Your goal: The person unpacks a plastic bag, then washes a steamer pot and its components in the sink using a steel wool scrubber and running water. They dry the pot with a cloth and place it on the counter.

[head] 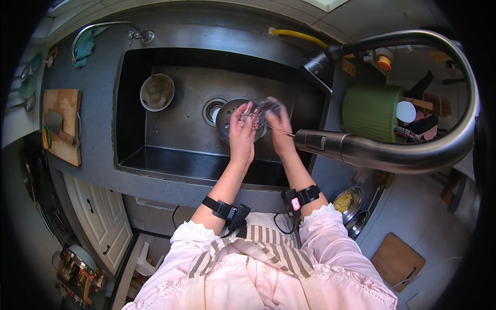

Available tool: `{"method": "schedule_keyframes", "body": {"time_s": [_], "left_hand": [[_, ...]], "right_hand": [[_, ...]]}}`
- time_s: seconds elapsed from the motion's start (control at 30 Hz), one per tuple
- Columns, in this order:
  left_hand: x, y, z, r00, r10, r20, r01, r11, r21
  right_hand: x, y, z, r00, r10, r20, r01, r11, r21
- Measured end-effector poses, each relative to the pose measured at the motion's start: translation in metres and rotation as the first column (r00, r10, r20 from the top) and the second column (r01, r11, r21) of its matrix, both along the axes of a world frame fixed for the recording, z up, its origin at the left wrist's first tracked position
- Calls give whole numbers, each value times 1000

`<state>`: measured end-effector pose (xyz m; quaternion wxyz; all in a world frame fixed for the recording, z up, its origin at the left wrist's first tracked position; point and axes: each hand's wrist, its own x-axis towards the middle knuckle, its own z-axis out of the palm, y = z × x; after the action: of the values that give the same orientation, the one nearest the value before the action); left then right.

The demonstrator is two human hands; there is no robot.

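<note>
Over the dark metal sink [174, 133], my left hand [243, 131] and my right hand [279, 126] are raised close together under the black pull-out faucet head [321, 143]. Both hands hold a shiny metal wire utensil [255, 115], blurred and partly hidden by the fingers; its exact kind cannot be told. Below the hands, near the drain [211, 110], lies a round metal piece with holes [225, 123]. A round bowl [157, 93] with murky contents stands at the sink's left.
A wooden cutting board [73, 149] with a cleaver [54, 122] lies on the left counter. A green ribbed container [368, 112] stands right of the sink. A second curved faucet [147, 37] rises at the back left. A bowl of yellow food [344, 200] is at lower right.
</note>
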<state>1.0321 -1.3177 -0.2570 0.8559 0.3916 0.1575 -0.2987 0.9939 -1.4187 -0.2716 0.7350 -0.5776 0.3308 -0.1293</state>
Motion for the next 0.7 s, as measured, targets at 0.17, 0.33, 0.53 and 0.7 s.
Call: {"method": "schedule_keyframes", "body": {"time_s": [0.17,0.33,0.53,0.7], "left_hand": [[-10,-7,4,995,-43,-91,45,999,15],[1,-14,-4,989,38,143,-63,982,179],[-4,-20,-4,999,11,32,-16,990,137],[-7,-16,-6,984,-104,-141,119,988,100]], "right_hand": [[13,7,-5,937,-219,-273,230,973,7],[9,19,-9,990,135,36,-46,556,-830],[11,17,-13,997,-36,-71,-23,717,-697],[15,14,-13,960,-188,-210,41,829,-557]]}}
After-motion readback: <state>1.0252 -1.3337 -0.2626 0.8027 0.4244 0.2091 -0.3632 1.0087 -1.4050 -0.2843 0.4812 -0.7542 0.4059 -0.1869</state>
